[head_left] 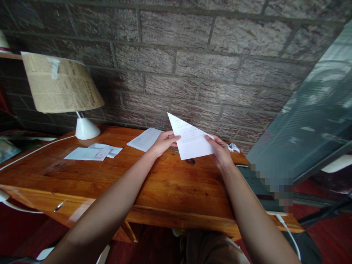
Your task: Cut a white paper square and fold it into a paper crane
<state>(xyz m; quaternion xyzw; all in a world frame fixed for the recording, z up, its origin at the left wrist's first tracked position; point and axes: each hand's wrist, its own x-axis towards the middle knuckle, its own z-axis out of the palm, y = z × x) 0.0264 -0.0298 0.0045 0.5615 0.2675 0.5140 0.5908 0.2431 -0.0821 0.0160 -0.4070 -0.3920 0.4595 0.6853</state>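
Between my two hands is a white sheet of printed paper (192, 141), held up over the wooden desk with one sharp corner pointing up and left. My left hand (165, 142) pinches its left edge, thumb on the front face. On the right side, my right hand (220, 148) grips the other edge, thumb also in front. Lines of small print run across the face, too small to read. Just below the sheet, a dark scissors handle (190, 161) shows on the desk; the rest is mostly hidden. A stack of white papers (144, 139) lies behind my left hand.
Folded papers (88, 153), one with a red stamp, lie on the left of the desk (176, 190). A lamp (87, 129) stands behind them. Crumpled white paper (233, 147) and a dark tablet-like device (255, 187) with a white cable (291, 234) are at right. A brick wall (176, 73) rises behind.
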